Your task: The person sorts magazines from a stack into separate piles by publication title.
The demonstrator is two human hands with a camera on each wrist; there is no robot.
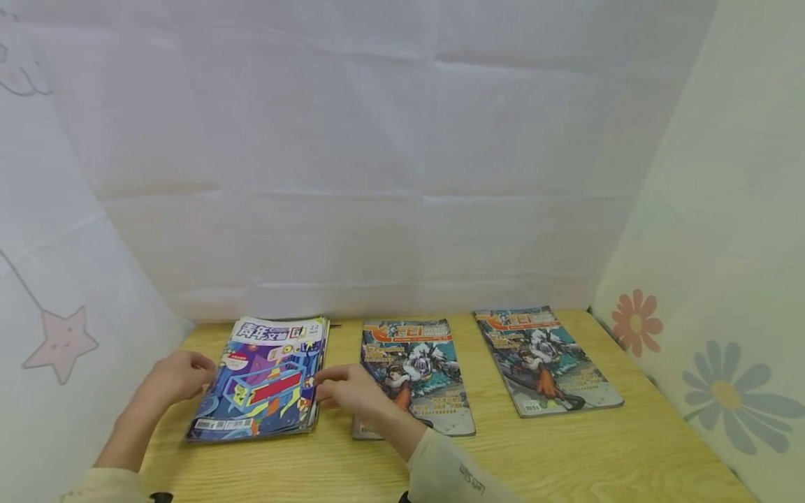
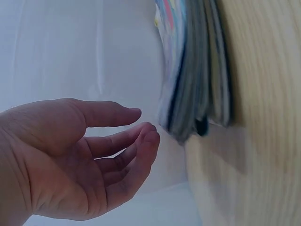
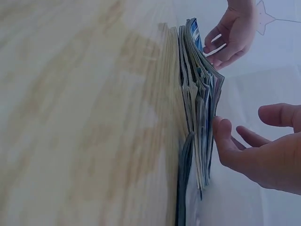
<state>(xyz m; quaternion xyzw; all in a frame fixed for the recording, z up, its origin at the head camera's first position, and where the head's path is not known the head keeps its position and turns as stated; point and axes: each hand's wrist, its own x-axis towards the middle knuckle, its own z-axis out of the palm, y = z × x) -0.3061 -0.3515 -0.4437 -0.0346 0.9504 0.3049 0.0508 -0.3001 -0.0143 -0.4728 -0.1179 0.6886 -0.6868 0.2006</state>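
Note:
A stack of magazines (image 1: 270, 349) with a purple and blue cover on top lies at the table's left side; the left wrist view shows its layered edges (image 2: 195, 70). On the stack's left, my left hand (image 1: 185, 377) hovers close with fingers loosely bent and holds nothing; a gap separates it from the pages in the left wrist view. At the opposite edge is my right hand (image 1: 355, 391), its fingers relaxed and the thumb apart. Its fingertips (image 3: 221, 127) are beside the stack; whether they touch it I cannot tell.
A magazine with a snowy, orange-titled cover (image 1: 428, 363) lies just right of the stack, partly under my right forearm. Another with the same cover (image 1: 547, 363) lies farther right, angled on the wooden table (image 1: 566, 454). White cloth (image 1: 377, 140) hangs behind and at both sides.

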